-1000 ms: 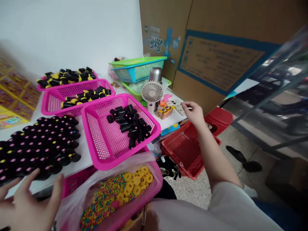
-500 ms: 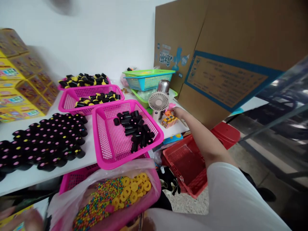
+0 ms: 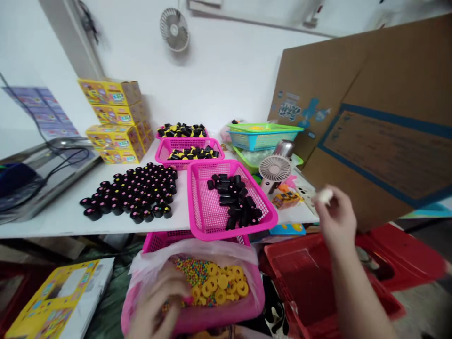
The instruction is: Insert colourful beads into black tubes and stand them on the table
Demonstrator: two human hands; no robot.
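Observation:
My right hand is raised over the red crate at the table's front edge, its fingers closed around a small white object too blurred to name. Motion smears my left hand, which is over the left side of a plastic-lined pink basket. In that basket are tiny multicoloured beads and yellow plastic rings. A small pink piece shows beside the left fingertips; whether they touch it is unclear.
On the white table stand rows of black cylinders and a pink basket of black pieces. Behind are a handheld fan, yellow boxes and a large cardboard box. A red crate sits low right.
My right hand has come back from beside the fan, now with the small white object. My left hand has moved right, over the beads. The view has swung left.

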